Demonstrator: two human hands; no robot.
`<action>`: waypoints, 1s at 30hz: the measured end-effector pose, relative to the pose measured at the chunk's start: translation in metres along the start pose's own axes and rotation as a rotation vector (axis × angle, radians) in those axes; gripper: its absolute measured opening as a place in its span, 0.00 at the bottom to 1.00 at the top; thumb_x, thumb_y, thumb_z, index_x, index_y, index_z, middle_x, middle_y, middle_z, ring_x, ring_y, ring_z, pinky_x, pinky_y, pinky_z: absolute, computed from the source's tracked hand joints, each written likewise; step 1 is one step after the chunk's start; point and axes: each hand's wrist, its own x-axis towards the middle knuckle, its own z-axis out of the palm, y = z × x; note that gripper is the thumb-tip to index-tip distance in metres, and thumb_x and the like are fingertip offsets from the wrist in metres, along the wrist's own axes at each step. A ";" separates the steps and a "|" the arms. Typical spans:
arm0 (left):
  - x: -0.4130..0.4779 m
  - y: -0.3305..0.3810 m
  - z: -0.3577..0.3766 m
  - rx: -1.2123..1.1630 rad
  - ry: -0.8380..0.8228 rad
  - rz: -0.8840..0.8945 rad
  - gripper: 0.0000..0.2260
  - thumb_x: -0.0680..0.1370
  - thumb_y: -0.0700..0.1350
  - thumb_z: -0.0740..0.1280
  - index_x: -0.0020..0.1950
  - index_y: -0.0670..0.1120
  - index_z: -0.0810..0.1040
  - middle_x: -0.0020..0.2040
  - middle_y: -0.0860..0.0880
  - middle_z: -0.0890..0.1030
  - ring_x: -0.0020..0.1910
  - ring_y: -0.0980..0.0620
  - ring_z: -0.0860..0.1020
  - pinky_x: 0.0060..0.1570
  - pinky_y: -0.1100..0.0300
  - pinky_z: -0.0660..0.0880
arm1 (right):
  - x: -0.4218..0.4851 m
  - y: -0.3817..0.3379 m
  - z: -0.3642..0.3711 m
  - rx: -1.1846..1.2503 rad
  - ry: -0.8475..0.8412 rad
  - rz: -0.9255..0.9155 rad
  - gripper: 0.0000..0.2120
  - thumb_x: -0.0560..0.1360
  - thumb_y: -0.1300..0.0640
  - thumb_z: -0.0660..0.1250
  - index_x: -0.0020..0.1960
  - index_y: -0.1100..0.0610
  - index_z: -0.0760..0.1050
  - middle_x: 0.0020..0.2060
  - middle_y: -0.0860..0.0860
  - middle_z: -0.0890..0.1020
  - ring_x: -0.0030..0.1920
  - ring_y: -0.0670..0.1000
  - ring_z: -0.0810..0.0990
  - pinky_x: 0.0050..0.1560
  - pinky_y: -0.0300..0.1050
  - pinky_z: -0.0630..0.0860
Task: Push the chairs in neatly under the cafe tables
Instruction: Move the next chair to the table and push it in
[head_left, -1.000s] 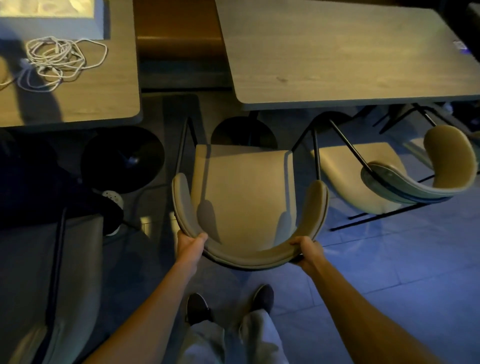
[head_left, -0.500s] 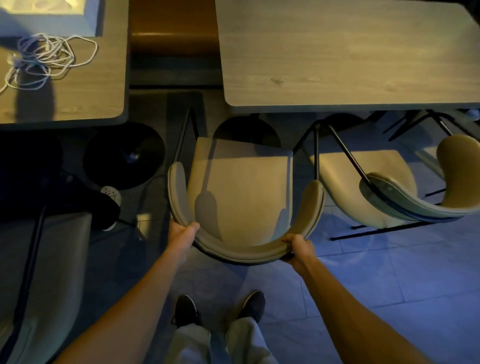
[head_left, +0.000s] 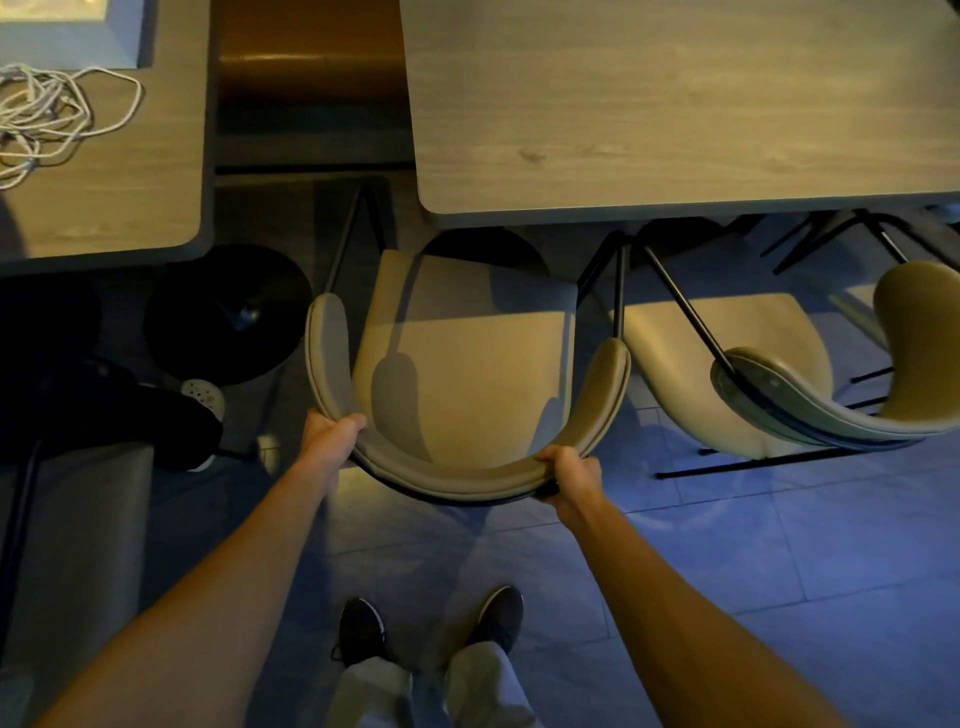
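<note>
A beige chair with a curved backrest and black legs stands in front of me, its front edge just short of the grey wooden cafe table. My left hand grips the left side of the backrest. My right hand grips the backrest's right rear curve. A second beige chair stands to the right, turned at an angle, its seat partly under the same table.
Another table at the left carries a coiled white cable. Its round black base sits on the floor beside a white power strip. A grey seat fills the lower left. Tiled floor lies around my shoes.
The chair has slid forward toward the table with both hands still on its backrest, and I have stepped forward after it.
</note>
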 end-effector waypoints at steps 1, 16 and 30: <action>0.001 0.005 0.000 0.004 -0.002 -0.002 0.18 0.77 0.40 0.70 0.62 0.44 0.65 0.61 0.39 0.77 0.57 0.40 0.79 0.52 0.44 0.79 | 0.003 -0.002 0.002 0.005 -0.003 0.001 0.14 0.71 0.69 0.69 0.53 0.60 0.71 0.46 0.59 0.78 0.48 0.61 0.79 0.41 0.59 0.81; 0.029 0.047 0.008 0.011 -0.030 0.000 0.22 0.76 0.38 0.69 0.69 0.42 0.66 0.62 0.39 0.77 0.56 0.40 0.80 0.51 0.45 0.80 | 0.023 -0.028 0.026 0.002 0.003 0.014 0.16 0.71 0.68 0.69 0.55 0.59 0.68 0.47 0.58 0.77 0.56 0.63 0.80 0.49 0.65 0.83; 0.045 0.054 0.012 0.026 -0.046 0.012 0.24 0.76 0.41 0.70 0.70 0.43 0.67 0.62 0.39 0.78 0.52 0.43 0.80 0.38 0.52 0.79 | 0.038 -0.036 0.033 -0.036 0.007 0.013 0.27 0.71 0.67 0.71 0.67 0.63 0.66 0.50 0.59 0.77 0.54 0.62 0.81 0.37 0.57 0.82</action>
